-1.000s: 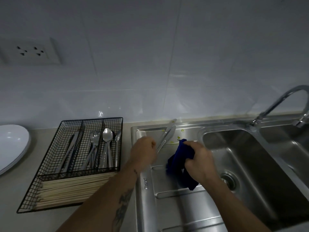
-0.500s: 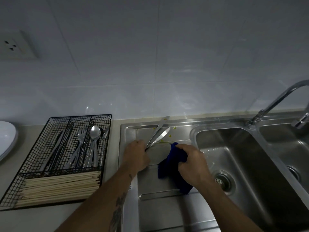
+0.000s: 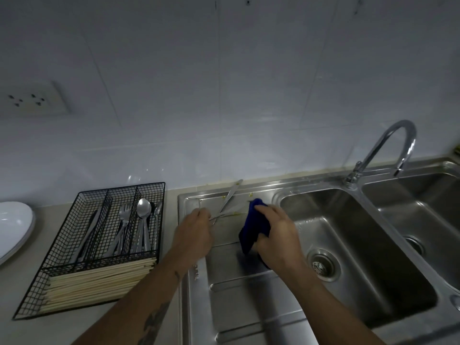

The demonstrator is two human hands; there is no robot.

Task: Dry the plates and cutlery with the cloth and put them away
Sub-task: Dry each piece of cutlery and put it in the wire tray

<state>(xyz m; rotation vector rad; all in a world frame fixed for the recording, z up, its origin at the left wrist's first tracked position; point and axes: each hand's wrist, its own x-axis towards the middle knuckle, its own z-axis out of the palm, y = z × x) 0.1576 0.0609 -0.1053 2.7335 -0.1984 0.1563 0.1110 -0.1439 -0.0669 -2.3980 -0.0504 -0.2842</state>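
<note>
My left hand (image 3: 195, 231) grips the handles of two steel knives (image 3: 230, 199) over the sink's drainboard (image 3: 239, 290), their blades fanned apart and pointing up toward the wall. My right hand (image 3: 276, 235) holds a bunched dark blue cloth (image 3: 252, 226) just right of the blades, not touching them. A black wire cutlery basket (image 3: 62, 267) stands on the counter to the left, with knives, forks and spoons (image 3: 143, 221) in its rear compartments and wooden chopsticks (image 3: 99, 282) across the front. White plates (image 3: 13, 226) lie at the far left edge.
A double stainless sink (image 3: 348, 245) with a drain fills the right side, under a curved chrome tap (image 3: 388, 148). White tiled wall behind carries a power socket (image 3: 27, 99). Small yellowish specks dot the drainboard's back.
The two knife blades have spread further apart in my left hand. Both hands stay over the drainboard; the camera view has shifted so the tap now shows fully.
</note>
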